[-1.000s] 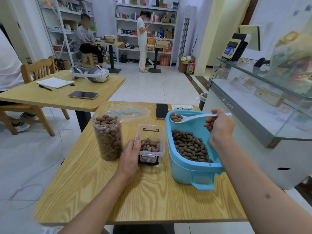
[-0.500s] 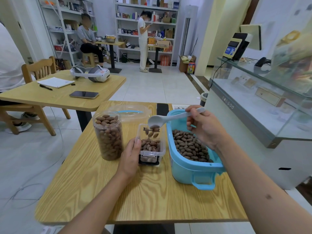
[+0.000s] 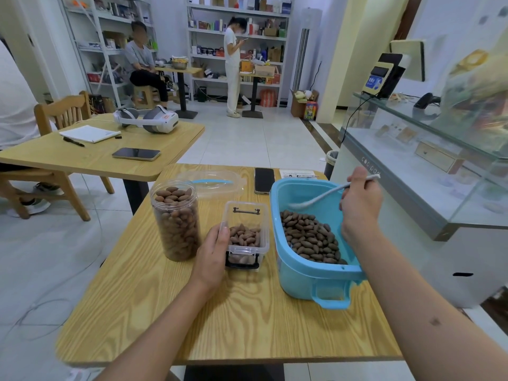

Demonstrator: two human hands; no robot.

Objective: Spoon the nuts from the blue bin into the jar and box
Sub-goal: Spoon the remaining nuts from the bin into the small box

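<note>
While the wooden table [image 3: 247, 320] carries everything, the blue bin [image 3: 308, 273] serves as the landmark, standing near the table's right edge with brown nuts [image 3: 310, 237] heaped in its near half. Left of the bin, with the box between them, stands the tall clear jar [image 3: 176, 221], upright, lidless and filled with nuts almost to its rim. Just beside the bin's left wall sits the small clear plastic box [image 3: 247, 232], open-topped, with a shallow layer of nuts inside. Beyond the box lies a clear lid [image 3: 217, 182] with a blue strip, and just past the bin's far left corner lies a black phone [image 3: 264, 180], face up. The left hand [image 3: 213, 251] grips the box's left side, thumb curled over its rim. The right hand [image 3: 357, 204] hovers over the bin's right side, fingers pinching the handle of a white spoon [image 3: 319, 198], whose blurred bowl points left inside the bin, above the nuts.
</note>
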